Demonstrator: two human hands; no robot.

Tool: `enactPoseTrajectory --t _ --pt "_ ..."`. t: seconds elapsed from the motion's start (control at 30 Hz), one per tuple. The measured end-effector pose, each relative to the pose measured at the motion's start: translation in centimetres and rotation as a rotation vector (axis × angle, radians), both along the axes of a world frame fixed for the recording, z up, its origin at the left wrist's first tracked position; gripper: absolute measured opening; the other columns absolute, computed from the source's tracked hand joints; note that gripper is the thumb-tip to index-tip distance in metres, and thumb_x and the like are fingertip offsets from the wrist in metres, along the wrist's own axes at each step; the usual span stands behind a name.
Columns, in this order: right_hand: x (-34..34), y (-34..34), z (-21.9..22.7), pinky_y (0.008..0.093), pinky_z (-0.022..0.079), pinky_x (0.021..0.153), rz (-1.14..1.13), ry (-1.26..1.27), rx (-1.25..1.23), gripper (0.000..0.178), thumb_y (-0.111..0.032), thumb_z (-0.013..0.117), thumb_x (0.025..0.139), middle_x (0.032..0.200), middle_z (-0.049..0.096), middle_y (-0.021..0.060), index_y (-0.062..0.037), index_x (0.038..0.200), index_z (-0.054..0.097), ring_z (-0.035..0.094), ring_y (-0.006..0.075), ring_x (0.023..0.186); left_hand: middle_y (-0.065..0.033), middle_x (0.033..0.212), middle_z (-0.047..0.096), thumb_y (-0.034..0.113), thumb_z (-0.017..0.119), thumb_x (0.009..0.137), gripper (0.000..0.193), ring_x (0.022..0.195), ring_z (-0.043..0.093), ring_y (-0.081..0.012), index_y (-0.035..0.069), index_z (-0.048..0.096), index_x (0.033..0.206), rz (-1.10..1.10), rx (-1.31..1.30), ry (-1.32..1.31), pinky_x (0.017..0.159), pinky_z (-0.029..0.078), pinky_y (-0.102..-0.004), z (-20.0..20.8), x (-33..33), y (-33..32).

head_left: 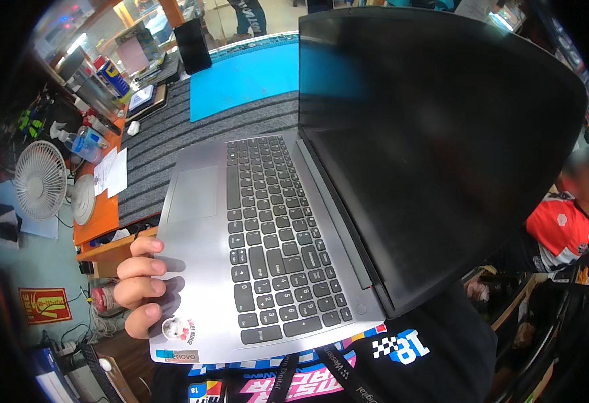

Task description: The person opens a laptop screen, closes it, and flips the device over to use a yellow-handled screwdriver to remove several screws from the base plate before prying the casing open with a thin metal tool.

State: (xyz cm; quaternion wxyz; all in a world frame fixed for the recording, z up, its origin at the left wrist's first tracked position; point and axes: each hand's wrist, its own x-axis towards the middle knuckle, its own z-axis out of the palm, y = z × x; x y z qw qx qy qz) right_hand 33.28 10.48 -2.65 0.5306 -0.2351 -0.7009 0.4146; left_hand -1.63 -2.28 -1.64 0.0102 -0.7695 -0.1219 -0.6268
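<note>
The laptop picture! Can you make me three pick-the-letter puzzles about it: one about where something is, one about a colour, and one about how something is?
1. Where is the white fan?
A. On the laptop's keys
B. Off to the left of the laptop
C. Behind the screen

2. What colour is the mat on the table beyond the laptop?
A. Blue
B. Yellow
C. Pink

3. How is the laptop?
A. Shut flat
B. Open with a bright picture
C. Open with a dark screen

Answers:
1. B, the fan stands at the left edge, apart from the laptop.
2. A, the mat is bright blue.
3. C, the lid is up and the screen is black, while the left hand grips the palm rest edge.
</note>
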Motion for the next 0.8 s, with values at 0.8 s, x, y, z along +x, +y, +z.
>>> enactPoseTrajectory --t 0.8 --pt "-3.0 1.3 4.4 0.0407 0.04 0.117 0.114 0.122 0.201 0.102 -0.076 0.047 0.102 0.164 0.042 0.0187 0.0018 0.166 0.035 0.044 0.0281 0.148 -0.017 0.108 0.05 0.03 0.071 0.094 0.044 0.098 0.056 -0.0333 0.009 0.051 0.128 -0.073 0.079 0.015 0.086 0.052 -0.0666 4.9 1.4 3.6"
